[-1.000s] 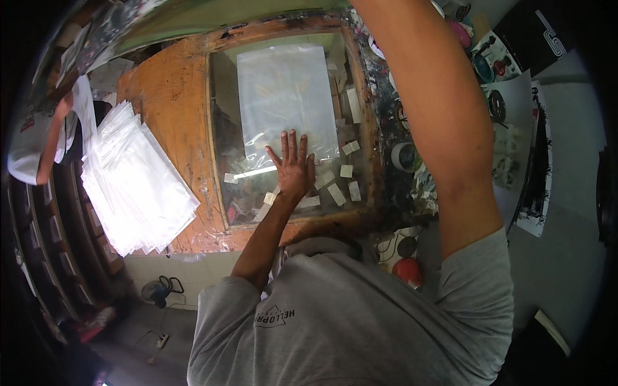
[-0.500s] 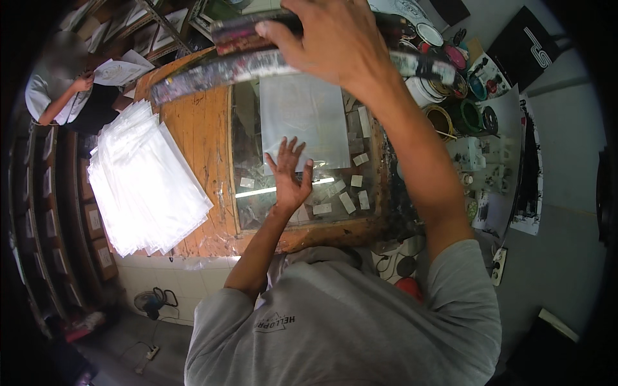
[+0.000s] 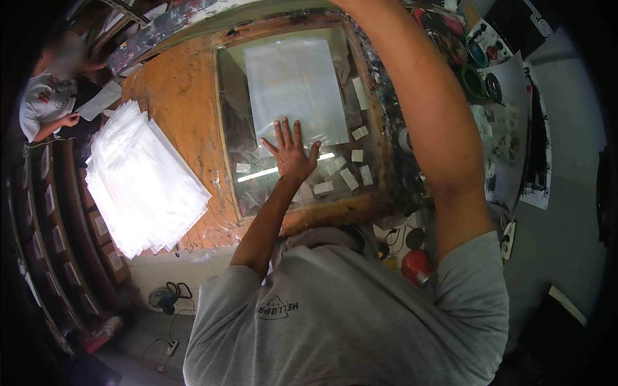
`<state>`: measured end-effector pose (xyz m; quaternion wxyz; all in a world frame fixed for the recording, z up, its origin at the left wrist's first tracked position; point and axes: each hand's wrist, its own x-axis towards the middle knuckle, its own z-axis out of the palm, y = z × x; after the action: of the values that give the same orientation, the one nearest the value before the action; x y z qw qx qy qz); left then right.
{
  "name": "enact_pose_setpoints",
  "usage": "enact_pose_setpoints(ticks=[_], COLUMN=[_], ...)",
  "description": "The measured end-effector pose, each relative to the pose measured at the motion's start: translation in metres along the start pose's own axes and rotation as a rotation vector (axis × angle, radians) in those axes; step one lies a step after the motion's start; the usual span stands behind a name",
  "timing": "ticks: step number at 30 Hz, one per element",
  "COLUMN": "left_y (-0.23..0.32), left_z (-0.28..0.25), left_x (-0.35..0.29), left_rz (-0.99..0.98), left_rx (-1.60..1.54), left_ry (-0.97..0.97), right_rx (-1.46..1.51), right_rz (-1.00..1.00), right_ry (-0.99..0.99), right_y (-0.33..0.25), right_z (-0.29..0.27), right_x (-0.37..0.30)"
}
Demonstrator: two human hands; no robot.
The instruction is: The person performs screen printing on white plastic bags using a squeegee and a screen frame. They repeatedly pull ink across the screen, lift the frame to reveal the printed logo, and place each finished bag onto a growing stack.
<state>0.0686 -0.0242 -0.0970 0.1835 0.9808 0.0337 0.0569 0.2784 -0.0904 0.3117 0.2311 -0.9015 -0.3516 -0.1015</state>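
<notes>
My left hand (image 3: 291, 154) lies with fingers spread on the lower part of a translucent plastic bag (image 3: 293, 83). The bag rests flat on a glass panel (image 3: 235, 122) set into a wooden table. My right forearm (image 3: 425, 83) stretches up past the top edge, where the hand itself is out of sight. At the top left shows the edge of a paint-stained frame (image 3: 151, 40), tilted up above the table; where it meets my right hand is hidden.
On the table's left side lies a stack of clear plastic bags (image 3: 145, 180). Several small white pieces (image 3: 348, 178) show around the glass. Tubs and paint-marked things (image 3: 473, 80) stand at the right. Another person (image 3: 48, 103) holds a sheet (image 3: 100, 100) at the far left.
My right hand has gone up and out of view, and the paint-stained frame has lifted away from the glass, uncovering the whole bag. My left hand stays spread on the bag.
</notes>
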Motion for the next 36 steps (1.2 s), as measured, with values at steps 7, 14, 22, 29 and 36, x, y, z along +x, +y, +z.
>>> enact_pose_setpoints(ticks=[7, 14, 22, 29, 36], left_y=[-0.005, 0.042, -0.002, 0.001, 0.013], left_z=[-0.031, -0.163, -0.089, -0.082, -0.096], left_x=[0.0, -0.044, -0.071, -0.077, -0.079], left_rz=[-0.072, -0.378, -1.333, -1.364, -1.248], left_rx=[-0.192, -1.687, -2.055, -2.055, -2.006], left_ry=[0.042, 0.34, 0.023, 0.074, 0.112], right_rx=[-0.213, -0.028, 0.066, -0.225, -0.121], right_rz=[-0.093, -0.018, 0.053, -0.008, 0.089], right_ry=[0.023, 0.138, -0.177, -0.036, -0.19], right_y=[-0.001, -0.007, 0.132, 0.19, 0.159], right_z=[0.034, 0.121, 0.254, 0.338, 0.319], right_x=[-0.003, -0.163, -0.102, 0.015, -0.047])
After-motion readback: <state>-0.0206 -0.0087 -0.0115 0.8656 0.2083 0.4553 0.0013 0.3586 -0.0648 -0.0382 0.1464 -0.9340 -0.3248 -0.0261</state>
